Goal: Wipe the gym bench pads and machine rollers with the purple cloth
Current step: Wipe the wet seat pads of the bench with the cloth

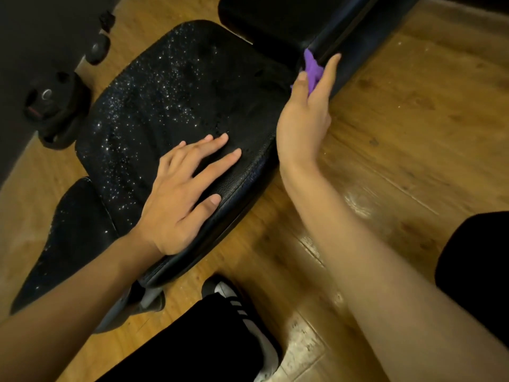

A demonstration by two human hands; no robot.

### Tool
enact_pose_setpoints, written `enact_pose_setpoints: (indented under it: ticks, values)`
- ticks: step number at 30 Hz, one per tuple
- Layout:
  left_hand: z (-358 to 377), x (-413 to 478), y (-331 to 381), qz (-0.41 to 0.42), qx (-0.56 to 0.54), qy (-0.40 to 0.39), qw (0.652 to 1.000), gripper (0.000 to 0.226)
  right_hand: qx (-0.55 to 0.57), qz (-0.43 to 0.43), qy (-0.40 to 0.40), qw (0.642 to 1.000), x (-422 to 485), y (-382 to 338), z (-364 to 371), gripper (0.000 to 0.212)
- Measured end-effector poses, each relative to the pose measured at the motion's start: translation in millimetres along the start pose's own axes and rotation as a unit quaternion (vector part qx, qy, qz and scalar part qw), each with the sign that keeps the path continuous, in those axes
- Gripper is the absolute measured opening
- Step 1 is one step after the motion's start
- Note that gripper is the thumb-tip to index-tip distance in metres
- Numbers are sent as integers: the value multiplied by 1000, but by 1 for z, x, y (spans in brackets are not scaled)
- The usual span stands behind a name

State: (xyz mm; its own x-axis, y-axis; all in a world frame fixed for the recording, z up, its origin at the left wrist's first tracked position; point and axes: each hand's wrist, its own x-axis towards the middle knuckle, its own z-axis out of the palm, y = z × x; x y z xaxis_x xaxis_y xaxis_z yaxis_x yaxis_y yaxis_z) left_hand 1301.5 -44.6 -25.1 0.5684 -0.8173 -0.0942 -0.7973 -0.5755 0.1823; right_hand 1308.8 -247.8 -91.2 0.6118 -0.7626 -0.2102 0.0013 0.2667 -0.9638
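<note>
Three black pads, one purple cloth, two hands, one striped shoe.

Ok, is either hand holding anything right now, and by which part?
The right hand holds the crumpled purple cloth, bunched between thumb and fingers. The left hand lies flat on the black padded seat, holding nothing.

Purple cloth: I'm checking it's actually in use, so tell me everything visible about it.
The purple cloth is a soft, bunched wad of bright violet fabric. Only part of it shows, between the thumb and fingers of the right hand, which grips it and presses it against the side edge of the black bench pad.
</note>
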Motion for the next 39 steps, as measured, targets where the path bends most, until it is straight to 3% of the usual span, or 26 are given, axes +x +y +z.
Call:
enact_pose_setpoints:
  ticks: [5, 12, 15, 19, 22, 27, 31, 34, 39]
  values:
    - [-3, 0, -1, -5, 7, 3, 1000, 60, -7, -48, -22, 999, -135, 15, 3, 60]
    - [-2, 0, 0, -5, 8, -2, 1000, 60, 5, -16, -3, 1000, -2, 10, 3, 56]
    - [-2, -2, 0, -10, 12, -2, 1000, 59, -4, -41, 17, 999, -49, 16, 7, 57]
    - [-2, -5, 2, -17, 2, 3, 1000, 58, 3, -32, -30, 999, -144, 26, -1, 61]
    - [-1, -3, 0, -3, 1, 6, 1000, 57, -12, 3, -57, 998, -85, 27, -7, 61]
    - [-2, -1, -2, -1, -12, 5, 1000, 57, -5, 2, -31, 999, 9, 12, -6, 44]
    - [-2, -2, -5, -2, -27, 10, 1000, 55, 8, -34, 17, 999, -84, 24, 9, 55]
    - [-1, -7, -8, -16, -76, 10, 997, 55, 0, -101, 9, 995, -160, 37, 10, 60]
    - [-3, 3, -15, 13, -71, 30, 997, 52, 19, -49, -1, 999, -10, 27, 4, 48]
